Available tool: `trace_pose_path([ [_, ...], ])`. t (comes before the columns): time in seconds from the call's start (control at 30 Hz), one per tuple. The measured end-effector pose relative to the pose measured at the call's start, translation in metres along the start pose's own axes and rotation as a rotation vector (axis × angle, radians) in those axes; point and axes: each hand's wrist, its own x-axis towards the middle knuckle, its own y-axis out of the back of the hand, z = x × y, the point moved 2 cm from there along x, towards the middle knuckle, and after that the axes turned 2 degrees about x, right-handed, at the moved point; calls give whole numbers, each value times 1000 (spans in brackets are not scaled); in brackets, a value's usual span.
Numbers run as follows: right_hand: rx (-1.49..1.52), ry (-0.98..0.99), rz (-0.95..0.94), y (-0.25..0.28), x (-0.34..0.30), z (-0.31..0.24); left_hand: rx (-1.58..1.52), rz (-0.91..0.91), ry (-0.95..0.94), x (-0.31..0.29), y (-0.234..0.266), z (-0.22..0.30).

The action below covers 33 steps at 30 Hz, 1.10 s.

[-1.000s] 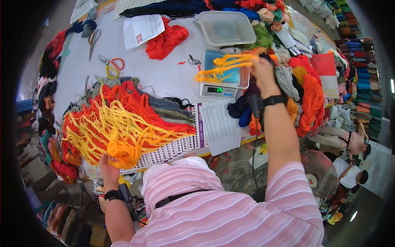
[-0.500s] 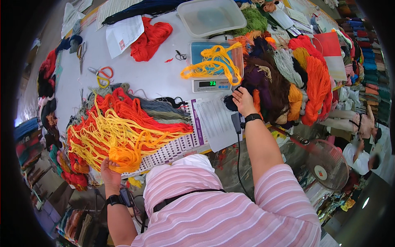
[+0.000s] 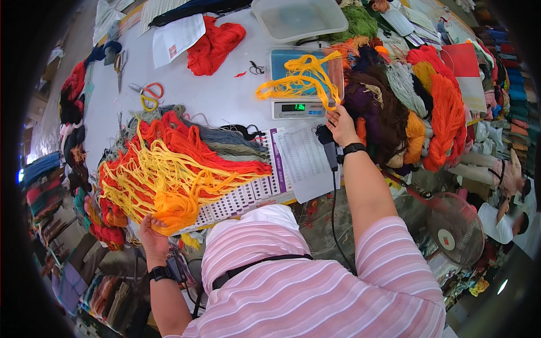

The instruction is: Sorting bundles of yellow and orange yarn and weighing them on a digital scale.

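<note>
My left hand point(image 3: 153, 232) is closed on an orange yarn skein point(image 3: 176, 211) at the table's near edge. The skein lies against a spread pile of yellow yarn point(image 3: 149, 177) and red yarn. At the right, the fingers of my right hand point(image 3: 342, 126) are closed at the dangling end of a loose yellow-orange yarn hank point(image 3: 307, 84). That hank lies across a clear plastic tray point(image 3: 341, 67) on a digital scale point(image 3: 298, 109) with a lit green display, and its end hangs over the tray's near right corner.
Printed sheets point(image 3: 304, 163) and a punched shade card point(image 3: 279, 163) lie before the scale. Scissors point(image 3: 149, 97), a red skein point(image 3: 217, 45) and an empty plastic tub point(image 3: 298, 19) sit farther back. Mixed yarn piles point(image 3: 377, 107) crowd the right side; a fan point(image 3: 451, 228) stands beyond.
My right hand has moved up to the hanging end of the yellow-orange yarn, and the scale's reading differs. My left hand stays at the orange skein. The whole view has shifted slightly.
</note>
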Motion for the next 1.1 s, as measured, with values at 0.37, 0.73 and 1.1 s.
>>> trace_pose_path([
  [0.37, -720, 968, 12, -72, -69, -20, -31, -349, -11, -35, -85, -5],
  [0.73, -1045, 681, -1175, -171, -347, 62, 188, -784, -85, -77, -152, -24],
  [1.1, -715, 275, -1190, -172, -385, 89, 144, -927, -121, -95, -106, 5],
])
